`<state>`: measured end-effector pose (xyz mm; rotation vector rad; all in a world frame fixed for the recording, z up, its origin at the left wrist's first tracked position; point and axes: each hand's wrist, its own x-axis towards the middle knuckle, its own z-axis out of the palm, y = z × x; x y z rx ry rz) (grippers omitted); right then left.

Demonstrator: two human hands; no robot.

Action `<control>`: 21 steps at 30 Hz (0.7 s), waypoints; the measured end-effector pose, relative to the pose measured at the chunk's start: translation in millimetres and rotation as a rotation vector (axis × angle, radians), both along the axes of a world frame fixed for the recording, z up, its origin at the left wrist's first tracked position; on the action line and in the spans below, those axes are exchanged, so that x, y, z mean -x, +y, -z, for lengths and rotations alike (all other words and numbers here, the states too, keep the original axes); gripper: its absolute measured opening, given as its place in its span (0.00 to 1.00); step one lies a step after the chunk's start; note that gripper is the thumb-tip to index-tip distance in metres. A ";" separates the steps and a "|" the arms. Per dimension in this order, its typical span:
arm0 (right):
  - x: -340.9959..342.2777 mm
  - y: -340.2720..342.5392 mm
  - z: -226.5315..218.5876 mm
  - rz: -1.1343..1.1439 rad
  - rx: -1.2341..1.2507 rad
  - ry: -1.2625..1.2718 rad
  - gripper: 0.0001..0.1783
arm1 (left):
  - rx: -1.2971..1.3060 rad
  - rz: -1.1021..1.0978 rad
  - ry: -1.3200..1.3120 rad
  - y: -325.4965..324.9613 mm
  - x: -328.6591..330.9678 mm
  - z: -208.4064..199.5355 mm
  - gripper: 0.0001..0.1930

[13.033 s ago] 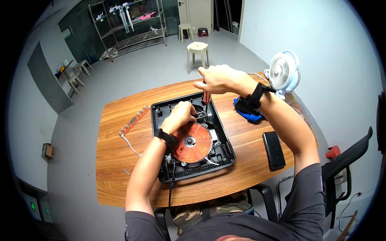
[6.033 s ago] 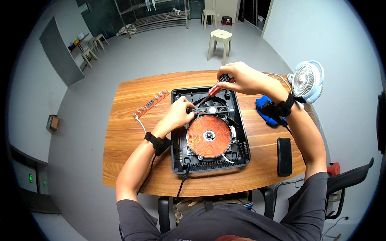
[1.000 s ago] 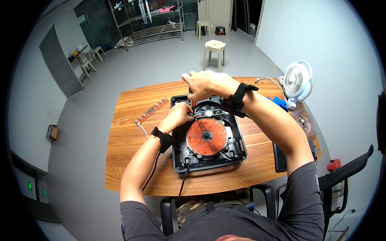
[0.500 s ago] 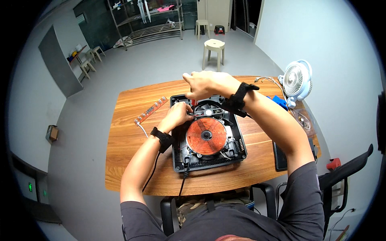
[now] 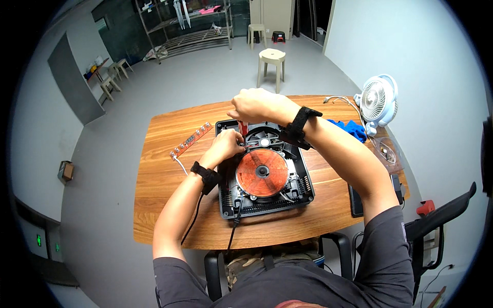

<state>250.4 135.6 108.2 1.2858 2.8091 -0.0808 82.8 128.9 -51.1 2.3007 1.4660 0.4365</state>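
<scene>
An opened induction cooker lies on the table, its black lower shell showing a round copper coil and, behind the coil, a black cooling fan. My right hand is closed over the top of a red-handled screwdriver, which stands nearly upright over the shell's far left part. My left hand is low beside the fan, its fingers pinched together near the screwdriver's lower end. What those fingers grip, and the screwdriver's tip, are hidden.
A narrow orange circuit board with a white cable lies left of the cooker. At the table's right are a blue cloth, a light blue fan, a clear bag and a dark flat object. A black cord crosses the near edge.
My right hand has turned at the wrist: its extended index finger has curled in, and it sits slightly farther left. More of the red handle shows. My left hand stays nearly in place.
</scene>
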 end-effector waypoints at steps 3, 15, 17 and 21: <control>-3.4 -6.1 -10.7 0.071 0.030 -0.032 0.26 | -0.044 0.007 -0.010 -0.6 1.9 3.4 0.16; -7.6 -1.9 1.2 0.018 -0.048 0.028 0.19 | -0.004 0.015 -0.007 3.4 0.6 4.9 0.15; -6.9 -4.7 -4.6 0.055 -0.022 0.004 0.22 | 0.002 0.012 -0.005 3.2 -0.6 2.3 0.15; -8.5 -9.4 -20.0 0.022 0.092 -0.084 0.28 | 0.017 0.007 0.005 2.5 3.2 2.5 0.15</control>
